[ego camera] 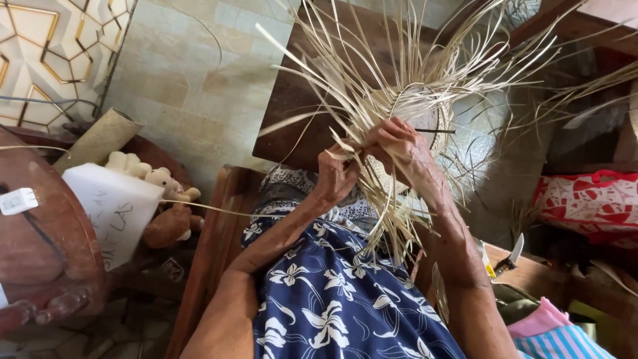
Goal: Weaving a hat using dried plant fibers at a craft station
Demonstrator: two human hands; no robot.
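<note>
Tiled floor shows above; left hand (335, 174) and right hand (397, 145) pinch straw weaving (412, 100) mid-frame; thin strips could snap if bent hard.

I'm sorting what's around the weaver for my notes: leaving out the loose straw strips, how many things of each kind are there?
Woven straw piece, held by left hand and right hand: 1
Soft toys: 2
Knife: 1
White box: 1
Red patterned bag: 1
Total: 6

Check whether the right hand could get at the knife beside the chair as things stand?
Probably not at once: the right hand is gripping straw strips. The knife lies uncovered below the forearm, so once freed the way looks open.
</note>
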